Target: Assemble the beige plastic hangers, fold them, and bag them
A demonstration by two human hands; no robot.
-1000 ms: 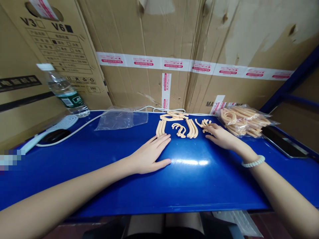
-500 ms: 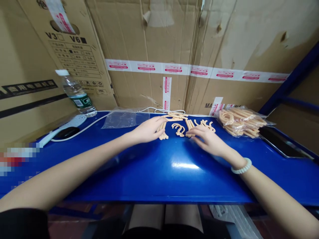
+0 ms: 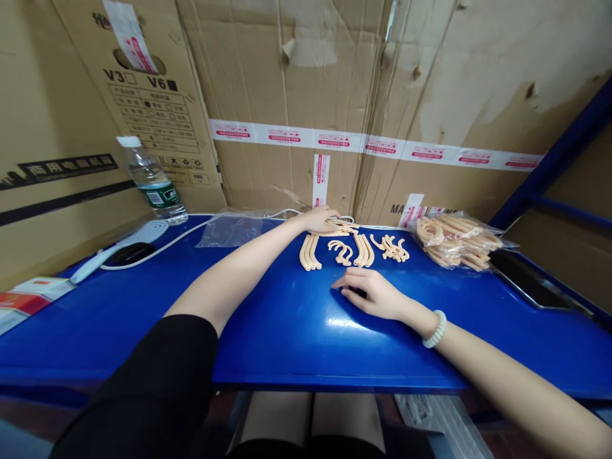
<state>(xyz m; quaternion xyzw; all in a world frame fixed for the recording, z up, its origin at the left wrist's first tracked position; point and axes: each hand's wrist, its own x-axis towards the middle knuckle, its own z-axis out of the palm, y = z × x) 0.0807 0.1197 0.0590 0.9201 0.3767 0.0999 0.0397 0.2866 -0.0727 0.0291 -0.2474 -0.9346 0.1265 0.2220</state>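
My left hand [image 3: 323,219] reaches to the back of the blue table, its fingers stretched over a flat pile of beige rod-like pieces [image 3: 348,230]. Its fingertips are partly lost among them. Nearer the front, my right hand [image 3: 373,294] hovers low over or rests on the tabletop, fingers loosely bent, thumb apart and nothing held. Between the hands stand a left row of curved beige rods [image 3: 310,252], several beige hooks [image 3: 341,251] and a right row of similar rods [image 3: 364,250]. More small hooked pieces [image 3: 391,247] lie to the right.
A clear bag of beige pieces [image 3: 456,239] and a dark tablet [image 3: 528,280] are at the right. An empty-looking plastic bag [image 3: 229,229], a water bottle [image 3: 155,185], a white cable [image 3: 191,226] and a red-white box [image 3: 33,296] lie leftward. Cardboard [image 3: 287,76] walls the back.
My left hand has moved from the left rod row back and right to the rear pile. My right hand has left the right rod row and drawn toward me.
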